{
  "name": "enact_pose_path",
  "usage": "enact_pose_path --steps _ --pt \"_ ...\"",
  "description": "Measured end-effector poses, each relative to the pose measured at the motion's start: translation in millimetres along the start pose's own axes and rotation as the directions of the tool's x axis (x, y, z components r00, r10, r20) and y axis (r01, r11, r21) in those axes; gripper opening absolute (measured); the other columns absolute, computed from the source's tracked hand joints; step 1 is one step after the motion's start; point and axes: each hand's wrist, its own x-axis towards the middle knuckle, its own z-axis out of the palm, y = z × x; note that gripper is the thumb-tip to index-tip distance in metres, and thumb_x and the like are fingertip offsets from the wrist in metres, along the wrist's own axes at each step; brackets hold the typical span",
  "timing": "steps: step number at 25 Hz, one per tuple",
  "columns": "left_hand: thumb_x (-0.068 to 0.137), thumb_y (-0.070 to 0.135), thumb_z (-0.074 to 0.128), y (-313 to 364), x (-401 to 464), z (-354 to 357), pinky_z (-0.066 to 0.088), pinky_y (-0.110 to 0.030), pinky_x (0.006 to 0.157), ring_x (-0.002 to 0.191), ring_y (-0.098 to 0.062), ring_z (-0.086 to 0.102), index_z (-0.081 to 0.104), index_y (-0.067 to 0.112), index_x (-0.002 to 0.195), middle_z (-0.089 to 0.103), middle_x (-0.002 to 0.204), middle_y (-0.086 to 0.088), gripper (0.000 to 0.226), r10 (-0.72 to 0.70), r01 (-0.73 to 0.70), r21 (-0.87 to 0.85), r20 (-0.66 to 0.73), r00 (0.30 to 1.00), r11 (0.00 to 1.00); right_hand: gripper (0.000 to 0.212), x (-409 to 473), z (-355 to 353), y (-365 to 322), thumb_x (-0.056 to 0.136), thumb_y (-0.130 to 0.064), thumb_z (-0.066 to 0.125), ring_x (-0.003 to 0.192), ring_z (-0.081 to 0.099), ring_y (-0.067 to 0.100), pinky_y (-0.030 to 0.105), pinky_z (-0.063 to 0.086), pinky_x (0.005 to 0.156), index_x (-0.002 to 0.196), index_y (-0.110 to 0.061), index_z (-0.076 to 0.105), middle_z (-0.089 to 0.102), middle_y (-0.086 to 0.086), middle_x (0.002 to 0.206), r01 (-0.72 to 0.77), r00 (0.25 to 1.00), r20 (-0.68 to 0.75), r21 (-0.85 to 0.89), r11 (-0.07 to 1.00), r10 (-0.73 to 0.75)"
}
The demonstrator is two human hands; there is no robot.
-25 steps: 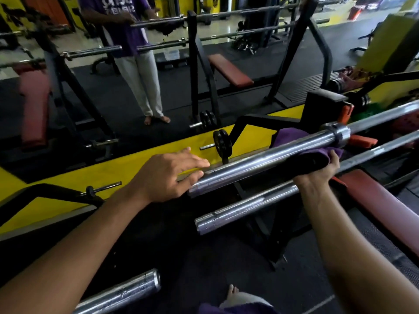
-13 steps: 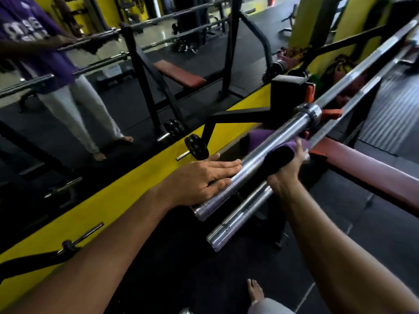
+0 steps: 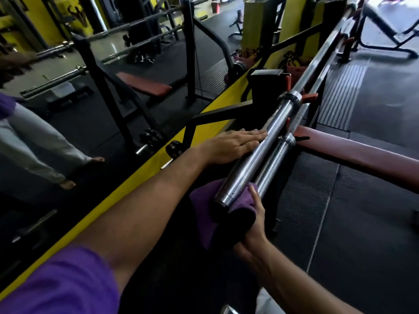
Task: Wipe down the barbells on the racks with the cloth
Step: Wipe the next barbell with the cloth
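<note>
No readable text, label, brand or number anywhere in view. Dark emblem painted on yellow wall (image 3: 77,14) at far left: figure only, no letters made out. Barbell sleeve (image 3: 256,155) chrome bare, no markings legible.

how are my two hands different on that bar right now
The left hand lies flat with straight fingers on the upper bar, partway up its sleeve; the right hand curls around the purple cloth at the sleeve's near end. The left touches bare metal; the right touches the bar through the cloth. Both are on the same upper bar, not the lower bar beside it.
</note>
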Motion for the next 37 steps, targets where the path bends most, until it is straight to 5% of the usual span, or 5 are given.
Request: enact_pose_path --steps 7,15,21,27,37 --pt "0.111 0.033 0.033 -16.4 4.7 3.5 0.014 -0.038 0.127 0.15 0.0 0.022 0.034 0.026 0.157 0.024 0.165 0.014 0.047 0.069 -0.069 -0.015 0.012 0.998 0.997 0.045 55.8 23.4 -58.2 0.105 -0.037 0.041 0.064 0.071 0.017 0.027 0.06 0.061 0.084 -0.01 0.07 0.071 0.007 0.071 0.259 0.965 -0.054 0.007 0.966 -0.258" --pt "0.112 0.038 0.026 -26.0 10.9 -2.4 0.002 -0.034 0.128 0.149 0.009 0.013 0.028 0.035 0.158 0.019 0.164 0.024 0.047 0.088 -0.09 0.017 0.074 0.993 0.996 0.045 -10.5 -6.0 8.3 0.103 -0.043 0.048 0.072 0.075 0.026 0.032 0.06 0.057 0.107 -0.005 0.072 0.075 0.016 0.088 -0.023 0.998 -0.06 -0.11 0.994 0.016" --pt "0.112 0.036 0.027 -19.8 2.2 -0.1 0.004 -0.039 0.128 0.151 0.006 0.009 0.03 0.032 0.158 0.019 0.165 0.02 0.046 0.07 -0.069 -0.009 0.048 0.996 0.998 0.042 48.1 0.9 -37.0 0.105 -0.039 0.044 0.073 0.074 0.023 0.032 0.061 0.063 0.108 -0.003 0.066 0.075 0.013 0.085 0.171 0.982 -0.051 -0.143 0.975 -0.18" --pt "0.108 0.046 0.023 14.2 -55.8 13.9 0.0 -0.028 0.127 0.154 0.002 -0.005 0.021 0.023 0.161 0.006 0.169 0.013 0.057 0.005 -0.024 -0.059 -0.307 0.952 0.998 0.033 124.3 -1.8 -104.0 0.102 -0.041 0.044 0.066 0.07 0.022 0.029 0.058 0.062 0.102 -0.012 0.06 0.069 0.009 0.075 0.259 0.963 -0.034 -0.17 0.951 -0.268" --pt "0.108 0.044 0.023 49.4 -132.4 96.8 0.021 -0.03 0.123 0.15 0.001 0.026 0.03 0.029 0.158 0.029 0.163 0.021 0.053 -0.34 0.099 -0.503 -0.415 0.844 0.859 0.067 209.2 7.3 -205.4 0.098 -0.057 0.043 0.089 0.07 0.031 0.037 0.06 0.071 0.133 -0.003 0.061 0.07 0.016 0.096 0.323 0.909 -0.173 -0.28 0.904 -0.379"
